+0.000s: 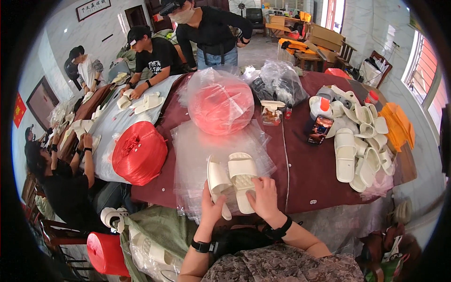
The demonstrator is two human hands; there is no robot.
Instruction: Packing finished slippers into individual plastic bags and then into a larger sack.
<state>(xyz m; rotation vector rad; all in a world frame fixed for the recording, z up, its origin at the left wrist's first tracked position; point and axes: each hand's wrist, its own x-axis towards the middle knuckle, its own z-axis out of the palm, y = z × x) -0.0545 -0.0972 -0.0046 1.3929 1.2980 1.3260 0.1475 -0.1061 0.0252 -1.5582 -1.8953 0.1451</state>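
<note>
Just above the near edge of the maroon-covered table, I hold a pair of cream slide slippers. My left hand [212,205] grips the left slipper [217,180] by its side; that slipper is tilted, its toe pointing away from me. The right slipper [243,165], its textured insole showing, is held along its outer edge by my right hand [264,197], thumb near the heel. Beneath and beyond them lies a spread stack of clear plastic bags [188,157]. Each wrist wears a black band.
Behind the bags stands a plastic-wrapped red roll [221,105], with another red roll [139,152] to the left. Rightward are a propped phone [321,129], piled slippers [346,155] and an orange bag [397,124]. Several people work at the left; one person [213,35] stands across the table.
</note>
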